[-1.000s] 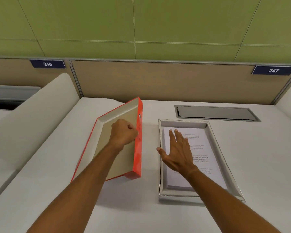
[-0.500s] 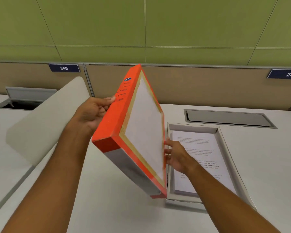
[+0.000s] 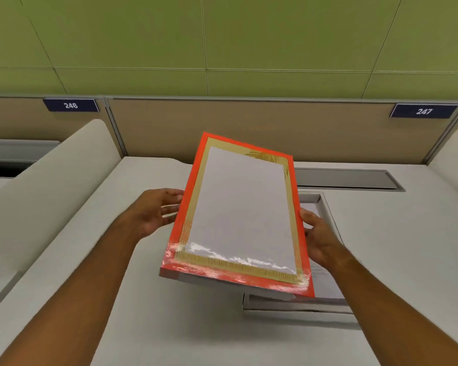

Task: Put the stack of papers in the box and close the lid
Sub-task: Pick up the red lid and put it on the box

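I hold the lid [image 3: 242, 215] in the air over the desk, its top face up: orange rim, gold border, white centre panel. It tilts down toward me and hangs over the left part of the box. My left hand [image 3: 156, 211] grips its left edge and my right hand [image 3: 316, 235] grips its right edge. The grey box [image 3: 328, 212] lies on the desk under and to the right of the lid, mostly hidden. A strip of the stack of papers [image 3: 325, 281] shows inside it beside my right wrist.
A white desk [image 3: 169, 326] is bounded by curved white dividers left [image 3: 50, 186] and right [image 3: 452, 151], and a tan back panel. A grey cable hatch [image 3: 349, 179] is set into the desk behind the box. Seat labels read 246 and 247.
The lid was lifted off the desk at the left, turned over so its top faces up, and carried right over the box. My right hand left the papers and took the lid's right edge.
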